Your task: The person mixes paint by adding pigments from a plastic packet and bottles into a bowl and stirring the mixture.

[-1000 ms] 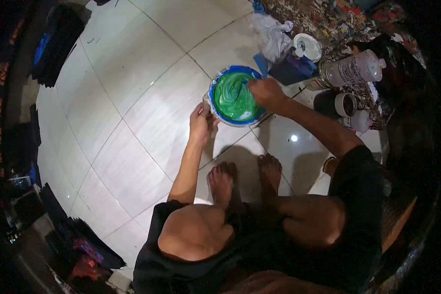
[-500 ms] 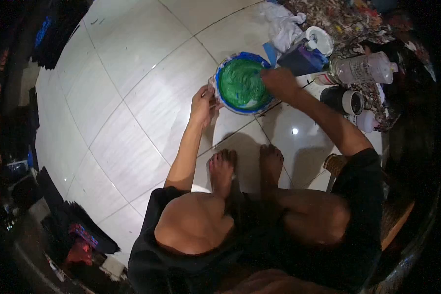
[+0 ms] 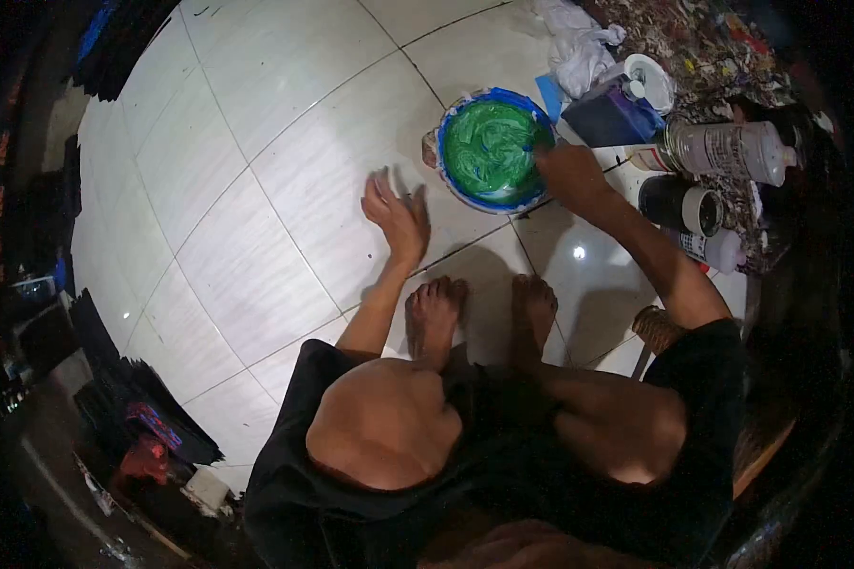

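Green paint (image 3: 484, 142) in round container (image 3: 496, 94), blue smears on rim. Container on pale tiled floor (image 3: 294, 142), ahead of my feet (image 3: 435, 311). My left hand (image 3: 397, 220) released, fingers apart, near container but not touching. My right hand (image 3: 571, 176) at right side of rim, fingers curled; what they grasp, I cannot tell. Clear bottle (image 3: 738, 154) farther right.

Apparent workshop, paint-crusted surface (image 3: 697, 47), bottles (image 3: 735, 154), tub (image 3: 495, 94) of green paint (image 3: 484, 147)
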Tool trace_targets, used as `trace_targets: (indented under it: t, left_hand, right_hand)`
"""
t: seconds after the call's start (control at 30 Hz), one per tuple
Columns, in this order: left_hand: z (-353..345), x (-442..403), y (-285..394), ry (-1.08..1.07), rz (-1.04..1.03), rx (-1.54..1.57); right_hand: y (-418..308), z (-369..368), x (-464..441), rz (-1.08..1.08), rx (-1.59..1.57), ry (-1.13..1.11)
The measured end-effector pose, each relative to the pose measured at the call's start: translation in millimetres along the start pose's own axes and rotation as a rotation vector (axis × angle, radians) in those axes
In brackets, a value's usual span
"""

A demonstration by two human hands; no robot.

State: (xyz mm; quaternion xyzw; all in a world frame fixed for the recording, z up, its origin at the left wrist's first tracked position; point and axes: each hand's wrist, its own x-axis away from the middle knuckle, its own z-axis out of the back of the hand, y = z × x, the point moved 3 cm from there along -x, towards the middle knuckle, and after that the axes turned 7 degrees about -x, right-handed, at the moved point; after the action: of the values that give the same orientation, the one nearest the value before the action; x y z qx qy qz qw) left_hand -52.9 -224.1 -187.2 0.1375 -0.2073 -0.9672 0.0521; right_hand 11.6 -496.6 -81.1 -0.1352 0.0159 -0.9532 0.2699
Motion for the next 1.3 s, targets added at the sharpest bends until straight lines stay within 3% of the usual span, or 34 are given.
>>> trace_targets:
  t: [0.03,0.07,0.13,0.17,0.23,0.27,0.3,0.33,0.4,0.43,0.47,0.5,0.53,0.57,0.6,0.63,0.7,0.77,0.83,0.93,1.0,1.07,1.1,1.17,1.23,1.27,1.3]
  left_hand:
    - [-1,-6,-15,0.135,0.086,0.125]
    - [3,-17,-31,0.131,0.089,0.12]
    - [14,-37,-61,-0.13,0.162,0.205]
    - [24,-39,-57,-0.122,0.168,0.196]
    - [42,-38,-35,0.046,0.039,0.265]
    - [42,-30,-18,0.078,-0.116,0.111]
    - [20,-14,-8,-0.003,-0.22,-0.022]
    - [10,5,6,-0.253,-0.344,0.05]
    - [-19,38,15,-0.537,-0.531,-0.186]
    - [-20,22,7,-0.496,-0.523,-0.301]
    - [-21,5,-1,-0.458,-0.512,-0.417]
    - [-22,-35,-29,-0.22,-0.393,-0.59]
    - [-26,-79,-78,-0.133,-0.146,-0.688]
    - [-11,-108,-112,0.078,0.0,-0.481]
    - [16,-124,-129,0.116,0.154,-0.402]
    - [18,-111,-133,0.119,0.168,-0.415]
    - [14,-82,-123,0.016,0.066,-0.409]
    - [8,-25,-78,-0.245,-0.187,-0.462]
    - [20,33,-21,-0.624,-0.465,-0.255]
    - [34,36,-33,-0.693,-0.476,-0.336]
    - [40,2,-79,-0.381,-0.214,-0.48]
    - [59,-5,-129,-0.199,0.273,-0.432]
    - [53,13,-162,-0.071,0.402,-0.452]
    - [49,44,-146,-0.133,0.201,-0.463]
    - [48,64,-69,-0.341,-0.034,-0.223]
    - [30,74,-36,-0.576,-0.293,-0.131]
    - [19,79,-9,-0.542,-0.654,-0.487]
  right_hand:
    - [8,-2,0,0.016,-0.002,0.012]
    - [12,-3,0,0.031,-0.005,0.023]
    - [8,0,2,0.003,-0.016,0.046]
    - [5,3,3,-0.03,-0.022,0.078]
    - [-15,3,8,0.014,0.025,0.034]
    - [-22,0,10,0.049,0.072,-0.022]
    - [-21,-1,10,0.053,0.067,-0.023]
    - [-18,-1,8,0.038,0.041,-0.015]
    - [-15,2,5,0.031,0.016,-0.005]
    - [-13,3,4,0.022,0.024,-0.005]
    - [-10,4,5,0.009,0.031,-0.007]
    - [-8,4,7,0.012,0.029,-0.016]
    - [-6,5,9,0.022,0.011,-0.003]
    - [-3,5,9,0.033,-0.003,0.016]
    - [-2,4,10,0.046,-0.004,0.011]
    - [-1,4,10,0.02,-0.009,0.012]
    - [0,7,2,-0.006,-0.023,0.037]
    - [-4,5,9,0.056,-0.022,0.01]
    - [-2,-4,7,0.028,-0.028,-0.021]
    - [-6,-4,4,0.032,-0.022,-0.046]
    - [-8,4,5,0.04,-0.028,-0.039]
    - [-11,10,4,0.058,-0.024,0.0]
    - [-11,6,3,0.071,-0.03,0.01]
    - [-4,-6,7,0.005,-0.066,-0.019]
    - [-7,-3,11,0.003,-0.084,-0.002]
    - [-9,-2,9,-0.002,-0.096,0.01]
    - [-5,-5,8,0.021,-0.101,0.02]
